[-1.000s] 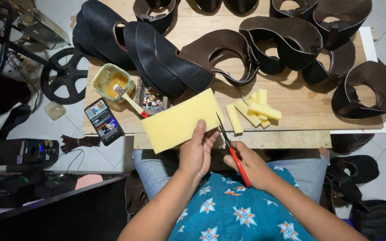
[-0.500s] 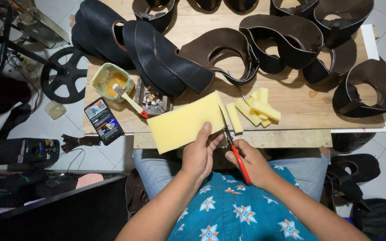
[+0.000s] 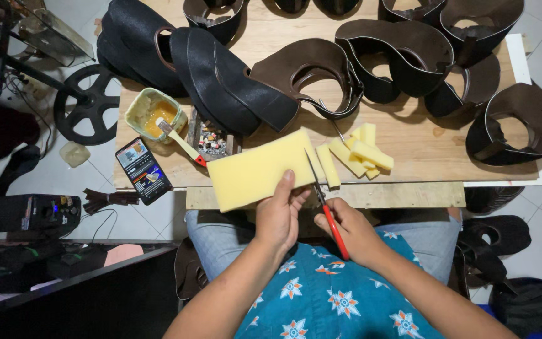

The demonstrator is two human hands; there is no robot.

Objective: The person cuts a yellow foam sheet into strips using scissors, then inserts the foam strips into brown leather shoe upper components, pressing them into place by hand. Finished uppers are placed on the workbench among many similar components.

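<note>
Plywood desk (image 3: 409,141) before you carries dark curved leather pieces (image 3: 321,75) and cut yellow foam strips (image 3: 362,154). Your left hand (image 3: 278,213) pinches the yellow rectangular foam sheet (image 3: 261,168) at its near edge, thumb on top. Your right hand (image 3: 352,229) grips red-handled scissors (image 3: 324,204), whose blades have moved further into the foam's right edge than a second ago.

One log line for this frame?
left hand: holds yellow foam sheet | right hand: red-handled scissors cutting strip | cut strips: on wooden board
</note>
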